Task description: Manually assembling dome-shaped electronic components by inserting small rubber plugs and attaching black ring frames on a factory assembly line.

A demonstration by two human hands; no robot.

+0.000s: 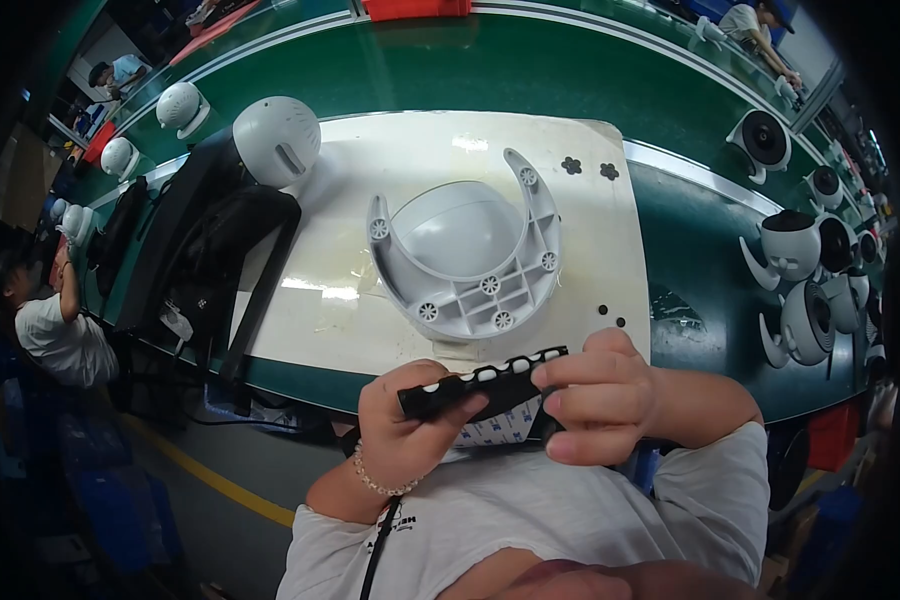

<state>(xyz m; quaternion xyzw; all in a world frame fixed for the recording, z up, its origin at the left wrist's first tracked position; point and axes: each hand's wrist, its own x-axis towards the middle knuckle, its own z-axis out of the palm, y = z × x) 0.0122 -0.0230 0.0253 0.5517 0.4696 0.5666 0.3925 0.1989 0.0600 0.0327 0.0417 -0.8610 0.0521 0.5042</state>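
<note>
My left hand [405,420] grips a black strip [510,388] with a scalloped upper edge and a row of white oval spots. At the strip's right end, my right hand [605,395] pinches its edge with the fingertips; its other fingers are curled. A sheet with blue print [500,428] hangs below the strip, partly hidden. Just beyond both hands, a white plastic housing [460,230] lies with its crescent-shaped base [490,310] facing up. Ribs and several round sockets show on that base. Neither hand touches it.
A white board [320,290] lies under the housing, bearing black flower-shaped pieces [571,166] and small black dots [603,310]. Black bags [185,230] and a white round housing [276,140] stand left. Several white fan-like units [805,320] crowd the right. A co-worker [60,320] sits far left.
</note>
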